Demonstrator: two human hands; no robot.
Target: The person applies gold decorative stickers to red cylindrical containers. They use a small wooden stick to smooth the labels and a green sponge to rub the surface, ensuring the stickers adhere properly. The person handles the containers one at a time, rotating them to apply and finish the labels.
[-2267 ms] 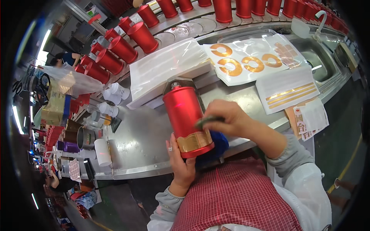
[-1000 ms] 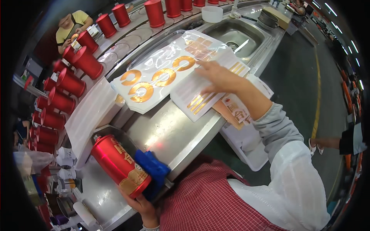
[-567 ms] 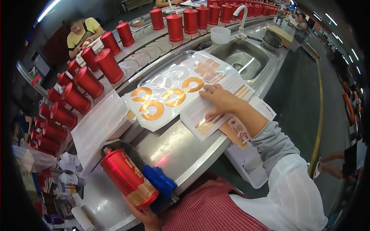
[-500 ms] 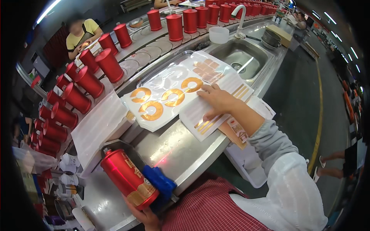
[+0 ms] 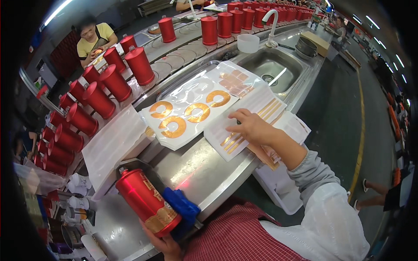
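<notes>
My left hand (image 5: 166, 246) is closed round the base of a red bottle (image 5: 143, 198) with gold label decoration, tilted over the steel counter. A bunched blue cloth (image 5: 182, 208) lies against the bottle's right side. My right hand (image 5: 252, 127) is over a white sheet of narrow gold strip stickers (image 5: 270, 109). Its fingers are curled together, with a small dark spot at the fingertips that I cannot make out. Left of that hand lies a clear-topped sheet with several gold C-shaped stickers (image 5: 197, 112). Copper-coloured square stickers (image 5: 234, 82) show at its far end.
Red bottles (image 5: 139, 66) stand on a curved conveyor (image 5: 183, 53) beyond the counter. A sink (image 5: 278, 65) with a white tap (image 5: 272, 28) is at the far right. A white box (image 5: 114, 148) stands left, and a white bin (image 5: 278, 191) below the counter edge. A co-worker (image 5: 93, 39) sits across.
My right hand has drawn back from the C-shaped stickers to above the strip sheet, and its spread fingers have curled in. Conveyor bottles have shifted right. My left hand still holds the bottle.
</notes>
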